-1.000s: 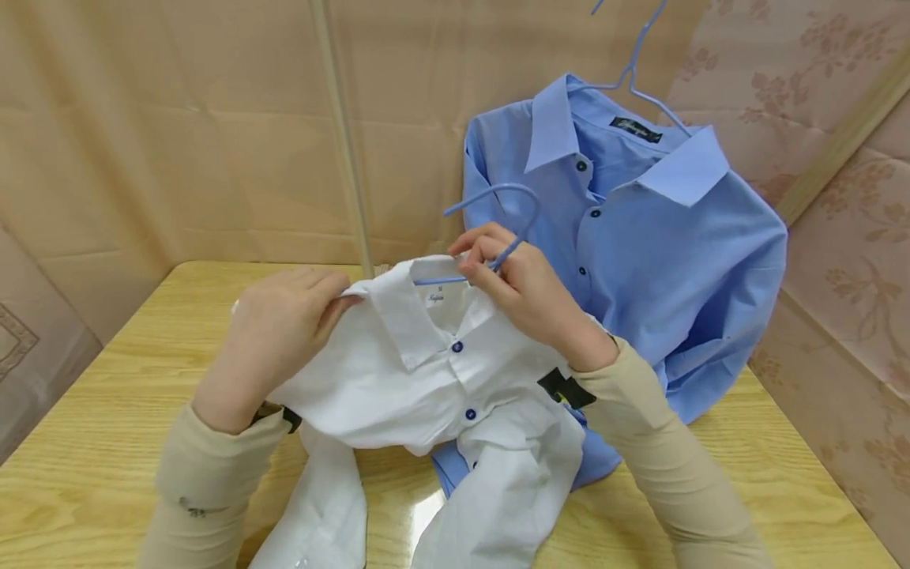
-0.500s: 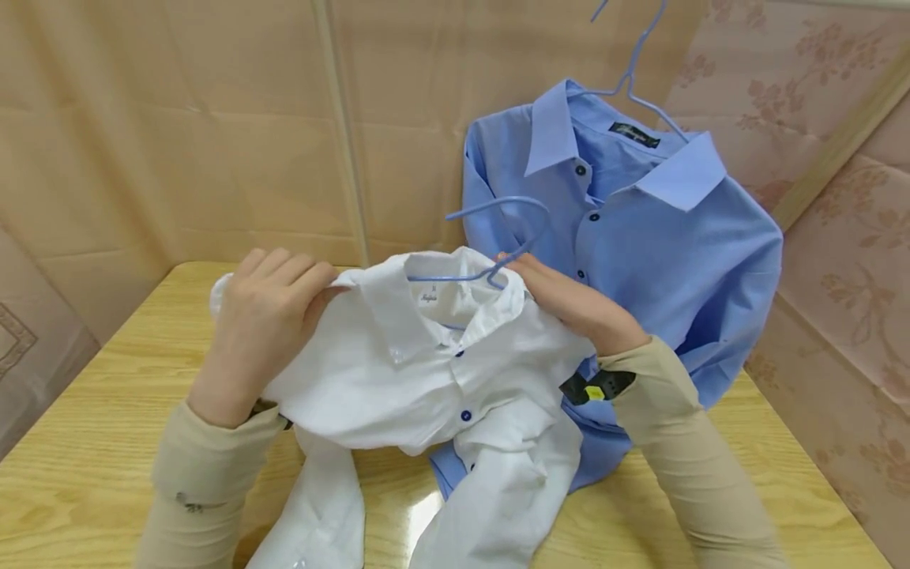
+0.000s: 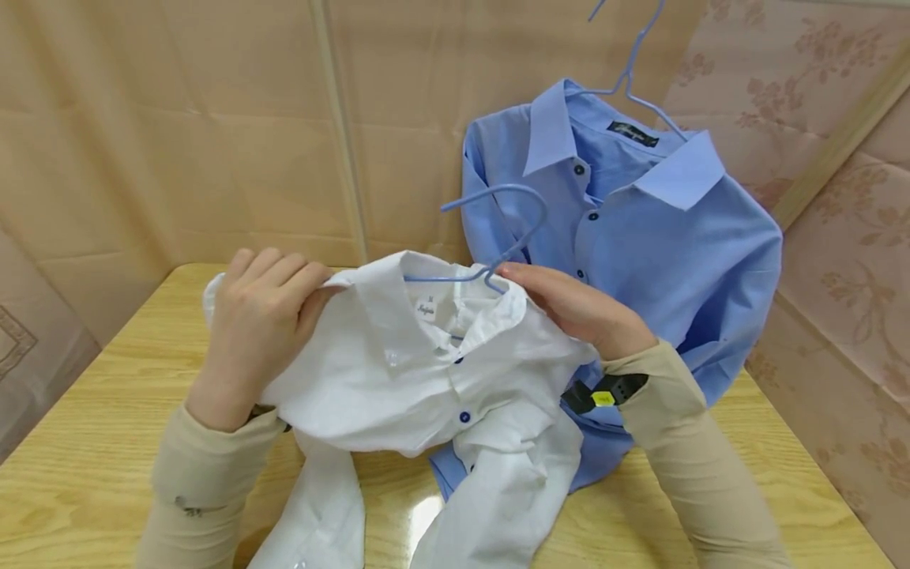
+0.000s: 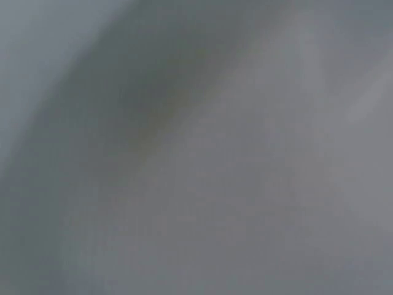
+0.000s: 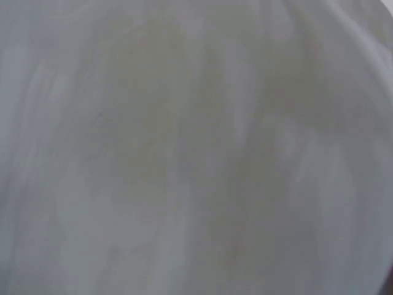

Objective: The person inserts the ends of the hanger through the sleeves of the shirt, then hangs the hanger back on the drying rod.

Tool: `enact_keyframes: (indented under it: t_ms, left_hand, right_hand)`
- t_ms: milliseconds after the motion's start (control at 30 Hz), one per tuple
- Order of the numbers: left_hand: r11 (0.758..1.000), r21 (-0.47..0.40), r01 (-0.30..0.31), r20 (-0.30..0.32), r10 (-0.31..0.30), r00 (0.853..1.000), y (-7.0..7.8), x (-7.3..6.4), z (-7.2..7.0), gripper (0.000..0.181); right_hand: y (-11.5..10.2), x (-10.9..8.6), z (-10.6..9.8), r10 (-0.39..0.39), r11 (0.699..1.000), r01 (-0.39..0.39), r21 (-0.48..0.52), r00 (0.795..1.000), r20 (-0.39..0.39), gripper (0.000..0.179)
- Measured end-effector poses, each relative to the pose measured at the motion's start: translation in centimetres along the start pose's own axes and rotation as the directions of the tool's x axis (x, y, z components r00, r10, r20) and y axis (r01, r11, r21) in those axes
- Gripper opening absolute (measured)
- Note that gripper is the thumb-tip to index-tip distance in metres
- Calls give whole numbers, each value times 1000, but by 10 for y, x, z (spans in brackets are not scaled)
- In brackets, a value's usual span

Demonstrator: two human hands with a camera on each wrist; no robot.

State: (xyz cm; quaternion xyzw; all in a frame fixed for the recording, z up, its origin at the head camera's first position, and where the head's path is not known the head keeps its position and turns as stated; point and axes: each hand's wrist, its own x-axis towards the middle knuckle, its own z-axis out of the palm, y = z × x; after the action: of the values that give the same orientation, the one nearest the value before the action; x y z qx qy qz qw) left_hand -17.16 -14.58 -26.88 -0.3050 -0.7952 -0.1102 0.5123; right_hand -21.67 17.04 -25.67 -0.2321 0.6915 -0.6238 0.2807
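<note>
A white button-up shirt [image 3: 398, 387] is held up in front of me in the head view, its collar at the top. The neck of a blue wire hanger [image 3: 490, 273] sits in the collar opening, and its hook rises above. My left hand [image 3: 259, 316] grips the shirt at the shoulder on the left, thumb toward the collar. On the other side my right hand [image 3: 586, 308] holds the shoulder beside the collar, its fingers mostly hidden behind the cloth. Blurred white fabric [image 4: 258, 184] fills the left wrist view; pale shirt cloth [image 5: 184, 153] fills the right one.
A blue shirt [image 3: 640, 261] hangs on another blue wire hanger [image 3: 629, 75] behind and to the right, close to my right arm. The wooden table [image 3: 107, 442] lies below. A beige curtain [image 3: 235, 134] stands behind it.
My right hand has let go of the hanger's neck and moved right and down to the shirt's shoulder. The hook now stands free. My left hand has shifted slightly left with the cloth.
</note>
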Motion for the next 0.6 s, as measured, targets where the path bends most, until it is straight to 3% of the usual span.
enact_keyframes:
  t_ms: [100, 167, 233, 300, 367, 433, 600]
  left_hand:
    - [1000, 2, 2, 0, -2, 1000, 0, 0, 0, 36]
    - [1000, 11, 13, -4, -13, 1000, 0, 0, 0, 35]
    - [999, 31, 36, -12, -35, 999, -1, 0, 0, 35]
    - [996, 51, 74, -25, -73, 997, -2, -1, -1, 34]
    - [990, 66, 127, -39, -125, 991, -3, -1, -2, 34]
    - [981, 75, 181, -48, -178, 983, -4, -1, -3, 32]
    - [949, 93, 302, -48, -299, 953, -3, -1, -5, 29]
  right_hand:
    - [-4, -2, 3, -38, 999, 39, 19, 999, -39, 17]
    - [-6, -2, 5, -66, 998, 67, -2, 992, -108, 18]
    - [-9, -3, 7, -96, 995, 92, -26, 970, -221, 23]
    - [-11, -4, 8, -151, 989, 142, -51, 931, -333, 27]
    - [-12, -4, 9, -234, 972, 218, -88, 872, -430, 26]
    - [-13, -4, 9, -331, 942, 307, -134, 799, -503, 23]
    - [-13, -4, 11, -574, 812, 495, -308, 583, -575, 23]
